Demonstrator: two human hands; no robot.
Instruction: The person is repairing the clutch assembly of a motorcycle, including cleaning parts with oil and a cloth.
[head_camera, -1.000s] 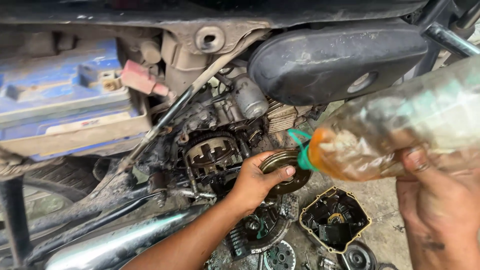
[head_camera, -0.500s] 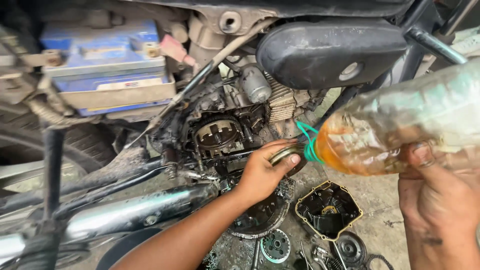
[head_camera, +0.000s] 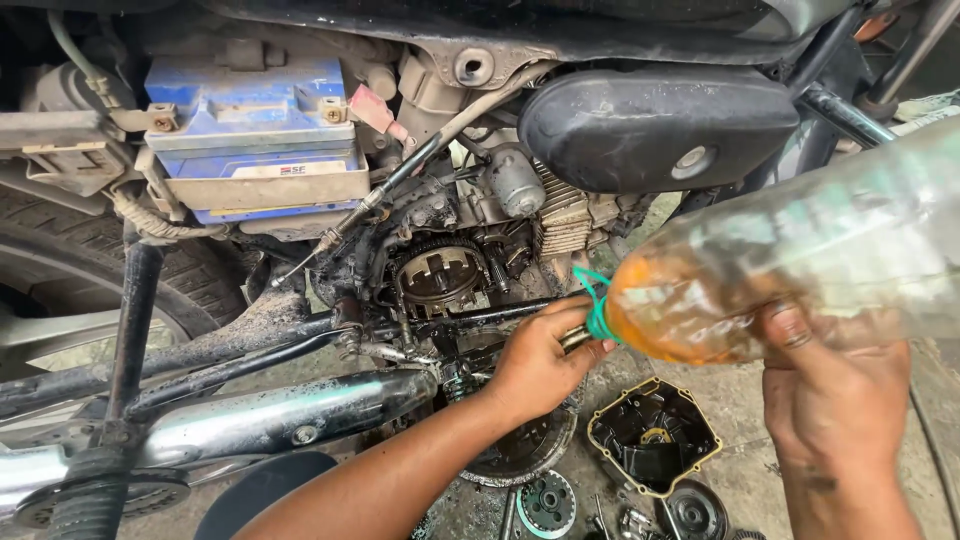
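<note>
My right hand (head_camera: 835, 415) grips a clear plastic bottle (head_camera: 800, 265) holding orange-brown liquid, tipped so its green-ringed neck points left and down. My left hand (head_camera: 540, 360) is closed around a round metal ring-shaped part (head_camera: 575, 338) held right at the bottle's mouth. Both hands hover beside a motorcycle's opened engine, where a toothed clutch hub (head_camera: 440, 275) is exposed, a little to the left of my left hand.
A blue battery (head_camera: 255, 130) sits upper left, a black side panel (head_camera: 655, 125) upper right. The chrome exhaust (head_camera: 280, 420) and rear tyre (head_camera: 60, 260) are at left. On the ground lie a black engine cover (head_camera: 655, 450), a round plate (head_camera: 525, 455) and small gears (head_camera: 545, 505).
The view has shifted so the motorcycle sits further right and lower. My left hand closed tighter on the ring and kept it at the bottle's mouth.
</note>
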